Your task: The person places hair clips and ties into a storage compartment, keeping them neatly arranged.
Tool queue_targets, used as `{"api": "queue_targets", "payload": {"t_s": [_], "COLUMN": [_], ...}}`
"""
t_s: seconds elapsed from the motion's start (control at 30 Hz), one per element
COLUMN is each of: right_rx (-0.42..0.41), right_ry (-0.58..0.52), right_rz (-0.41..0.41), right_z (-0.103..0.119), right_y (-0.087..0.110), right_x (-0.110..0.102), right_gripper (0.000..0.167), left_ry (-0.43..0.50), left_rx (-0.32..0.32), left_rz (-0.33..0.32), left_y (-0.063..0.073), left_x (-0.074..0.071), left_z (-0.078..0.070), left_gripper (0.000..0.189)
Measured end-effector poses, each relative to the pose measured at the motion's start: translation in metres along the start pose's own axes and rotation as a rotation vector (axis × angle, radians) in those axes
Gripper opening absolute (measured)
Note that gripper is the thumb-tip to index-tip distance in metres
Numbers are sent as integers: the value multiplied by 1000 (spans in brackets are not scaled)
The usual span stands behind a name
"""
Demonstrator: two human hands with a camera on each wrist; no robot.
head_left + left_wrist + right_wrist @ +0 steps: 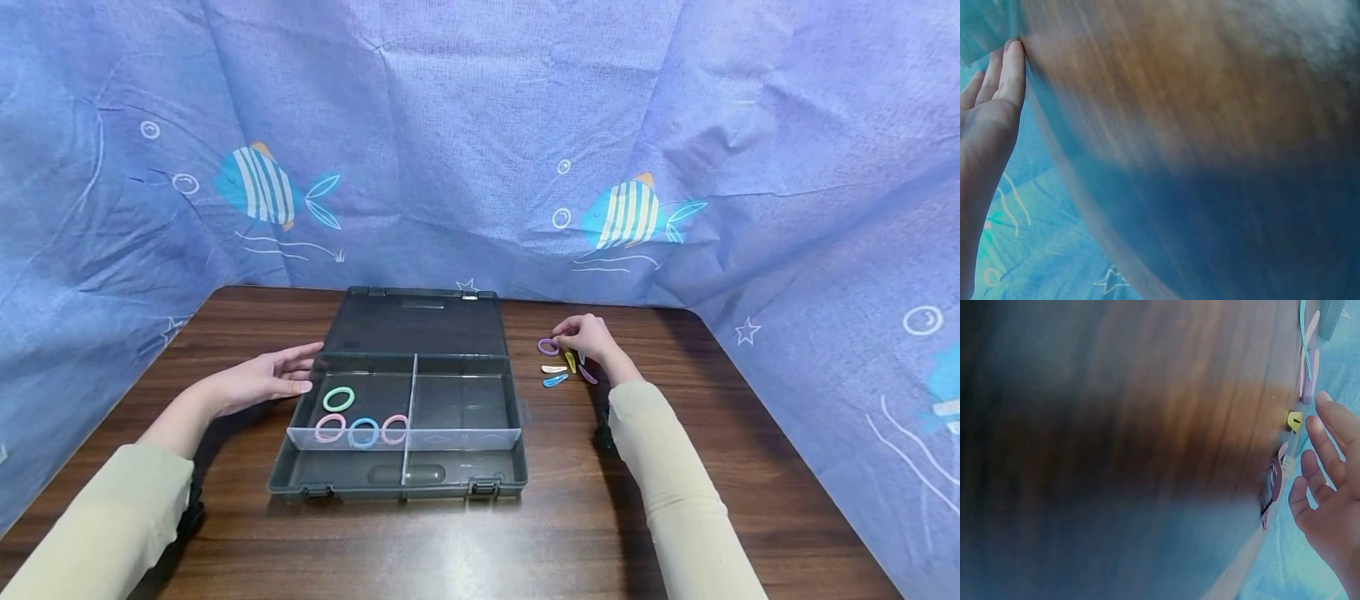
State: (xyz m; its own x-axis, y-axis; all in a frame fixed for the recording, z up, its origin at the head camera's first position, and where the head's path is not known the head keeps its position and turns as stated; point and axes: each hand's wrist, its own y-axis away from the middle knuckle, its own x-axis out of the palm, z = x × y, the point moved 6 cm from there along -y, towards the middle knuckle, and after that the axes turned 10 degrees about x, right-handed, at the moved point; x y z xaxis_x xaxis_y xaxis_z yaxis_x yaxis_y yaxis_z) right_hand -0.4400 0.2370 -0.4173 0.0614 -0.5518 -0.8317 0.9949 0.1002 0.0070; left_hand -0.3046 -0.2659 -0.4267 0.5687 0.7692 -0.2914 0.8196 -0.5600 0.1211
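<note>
A dark translucent box (465, 492) stands with its lid (423, 325) laid back. Straight fingers of my left hand (258, 382) rest against the box's left side. In its back left compartment lie a green hair tie (330, 407), a blue hair tie (352, 422) and two pink hair ties (321, 421). Right of the box, my right hand (588, 337) reaches down with its fingertips right at a purple hair tie (539, 347). The right wrist view shows loosely bent fingers (1319, 447) beside that purple hair tie (1307, 394).
Near my right hand lie snap hair clips: a yellow clip (571, 362), a cream clip (553, 369), a blue clip (556, 381) and a purple clip (588, 375). Another pale clip is partly hidden under the hand. A blue fish-print cloth (465, 167) hangs behind the wooden table (375, 550).
</note>
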Motion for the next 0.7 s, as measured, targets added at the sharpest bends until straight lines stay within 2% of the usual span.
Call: {"api": "queue_targets", "payload": {"t_s": [0.2, 0.53, 0.7], "right_rx": [1, 3, 8], "right_ry": [31, 56, 62], "right_rz": [41, 72, 78], "right_z": [2, 8, 7], "right_y": [-1, 3, 3], "right_x": [6, 6, 6], "right_gripper": [12, 8, 8], "left_ry": [35, 5, 9], "left_rx": [15, 2, 20], "left_rz": [6, 10, 10], "left_y": [2, 1, 2], "left_x": [2, 1, 1], "left_z": [-5, -2, -4], "left_gripper": [78, 77, 77]}}
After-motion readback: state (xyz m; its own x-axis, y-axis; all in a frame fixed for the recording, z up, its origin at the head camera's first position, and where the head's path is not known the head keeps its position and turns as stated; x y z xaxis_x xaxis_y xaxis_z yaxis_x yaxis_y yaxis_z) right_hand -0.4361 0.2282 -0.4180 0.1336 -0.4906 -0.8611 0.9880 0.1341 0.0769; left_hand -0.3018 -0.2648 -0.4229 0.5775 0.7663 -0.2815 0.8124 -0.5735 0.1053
